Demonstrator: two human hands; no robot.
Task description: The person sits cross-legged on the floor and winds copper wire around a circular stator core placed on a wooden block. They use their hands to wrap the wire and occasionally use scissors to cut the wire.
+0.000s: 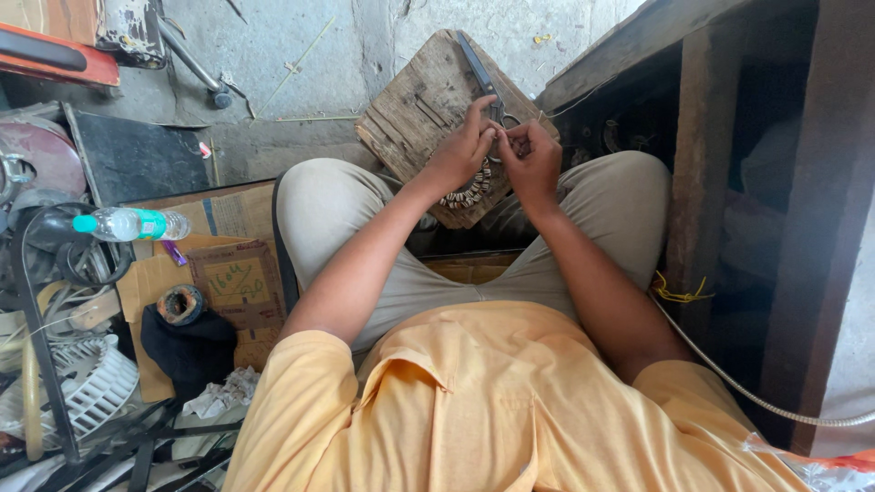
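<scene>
Beads: strand of small pale/dark beads (469, 193), hangs below both hands, lies across wooden board, btwn the knees.
Left hand: left hand (463, 146), fingers curled, tips pinched together on sth small at top of strand; item itself too small to tell.
Right hand: right hand (532, 157), fingers bent in, tips pinching same spot; touches left hand at fingertips.
Board: worn wooden board (421, 102), slatted, cracked, tilted corner-on, rests on floor in front of legs, just under hands.
Scissors: metal scissors (481, 75), lie on board, blades pointing away from person, handles partly hidden behind hands.
Person: seated, knees apart, beige trousers (620, 205), yellow-orange shirt (510, 401).
Floor: grey concrete floor (292, 55) beyond board.
Left side: plastic water bottle (132, 223) w/ green cap lying on its side, flattened cardboard (235, 273) beside thigh, dark tape roll (181, 304) on it, white fan grille (96, 387) near frame edge.
Right side: dark wooden frame (702, 137) next to knee, grey cord (729, 378) running past it.
</scene>
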